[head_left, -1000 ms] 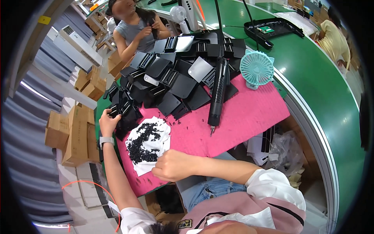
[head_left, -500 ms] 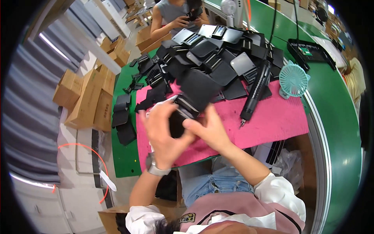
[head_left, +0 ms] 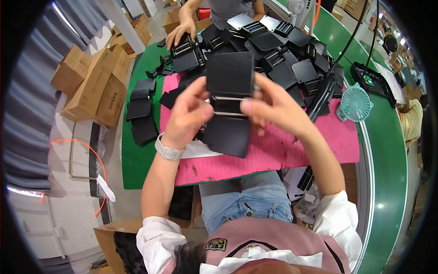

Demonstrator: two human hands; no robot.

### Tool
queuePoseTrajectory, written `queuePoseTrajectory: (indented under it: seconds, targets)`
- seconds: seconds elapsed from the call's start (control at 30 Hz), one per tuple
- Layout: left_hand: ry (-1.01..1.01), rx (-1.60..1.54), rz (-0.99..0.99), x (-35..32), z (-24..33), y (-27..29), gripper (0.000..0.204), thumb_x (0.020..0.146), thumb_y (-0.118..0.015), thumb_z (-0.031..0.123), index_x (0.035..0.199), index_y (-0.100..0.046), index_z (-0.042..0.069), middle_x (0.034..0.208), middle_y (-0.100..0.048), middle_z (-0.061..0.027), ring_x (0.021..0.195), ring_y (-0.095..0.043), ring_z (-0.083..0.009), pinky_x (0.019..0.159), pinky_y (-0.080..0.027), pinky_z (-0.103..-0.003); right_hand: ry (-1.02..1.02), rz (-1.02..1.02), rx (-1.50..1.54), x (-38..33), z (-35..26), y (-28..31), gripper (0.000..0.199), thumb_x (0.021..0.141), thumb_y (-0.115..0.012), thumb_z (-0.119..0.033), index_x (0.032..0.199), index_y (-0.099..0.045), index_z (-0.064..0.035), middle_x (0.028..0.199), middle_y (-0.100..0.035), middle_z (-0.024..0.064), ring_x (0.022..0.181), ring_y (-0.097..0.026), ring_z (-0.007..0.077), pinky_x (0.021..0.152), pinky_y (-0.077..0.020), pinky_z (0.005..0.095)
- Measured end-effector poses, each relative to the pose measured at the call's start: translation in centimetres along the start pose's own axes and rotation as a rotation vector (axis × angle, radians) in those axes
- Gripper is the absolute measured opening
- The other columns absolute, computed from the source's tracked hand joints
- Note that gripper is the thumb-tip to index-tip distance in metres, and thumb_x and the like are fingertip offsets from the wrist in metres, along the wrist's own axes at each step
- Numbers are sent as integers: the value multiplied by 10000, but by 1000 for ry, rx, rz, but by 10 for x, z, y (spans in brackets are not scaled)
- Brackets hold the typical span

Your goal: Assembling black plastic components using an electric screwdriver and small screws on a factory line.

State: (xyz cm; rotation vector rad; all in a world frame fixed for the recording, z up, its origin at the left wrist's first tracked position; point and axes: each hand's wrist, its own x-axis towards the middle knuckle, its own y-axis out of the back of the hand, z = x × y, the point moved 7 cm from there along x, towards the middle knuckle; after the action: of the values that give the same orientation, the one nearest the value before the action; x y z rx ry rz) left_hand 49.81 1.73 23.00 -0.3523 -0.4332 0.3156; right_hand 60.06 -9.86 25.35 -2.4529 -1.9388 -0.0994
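Between my two hands is a black folding stand (head_left: 229, 73), held above the mat. Flat plates form its upper and lower ends, and bright metal rods cross its hinged middle. My left hand (head_left: 186, 114) grips its left side near the rods, fingers curled. On the opposite edge, my right hand (head_left: 279, 106) is closed round the middle, its thumb on the front. Some fingers of both hands are hidden behind the stand. Just beyond lies a heap of similar black stands (head_left: 267, 41).
A pink mat (head_left: 315, 146) covers part of the green table (head_left: 137, 171). A black electric screwdriver (head_left: 321, 98) and a teal fan (head_left: 356, 104) are at the right. Black plates (head_left: 138, 109) lie at the left. Across the table, another person's hand (head_left: 182, 33) touches a stand.
The stand has turned to face me, its plates now lined up one above the other. My right hand has moved to its right edge. The other person's hand has reached onto the heap.
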Motion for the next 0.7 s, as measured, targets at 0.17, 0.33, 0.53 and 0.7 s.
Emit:
queuePoseTrajectory:
  seconds: [0.17,0.33,0.53,0.7]
  targets:
    - [-169,-72,464,-8,20,71,286,862,-597,78,1141,-566,25,1069,-608,-44,984,-575,-134,866,-456,-280,189,255,-503,55,-12,46,455,845,-655,-246,1207,-527,-1,779,-635,95,538,-588,139,501,-467,276]
    - [-364,-107,833,-38,52,158,102,865,-557,132,909,-570,41,926,-617,-62,844,-610,-172,781,-517,-313,594,114,-1290,121,-5,-19,278,727,-631,-63,1005,-633,-53,948,-633,125,878,-627,282,727,-527,376]
    - [-458,-152,1110,-49,48,164,75,810,-605,109,777,-554,64,787,-546,-17,749,-574,-134,666,-504,-280,764,87,-1451,176,19,-54,282,705,-606,-21,980,-640,-70,936,-613,81,950,-594,251,756,-528,363]
    - [-532,-210,1146,-62,67,158,76,816,-595,116,783,-547,66,789,-548,-18,758,-586,-143,680,-519,-291,829,-191,-1120,163,23,-99,352,676,-632,-83,1026,-647,-54,938,-627,89,983,-582,269,806,-516,374]
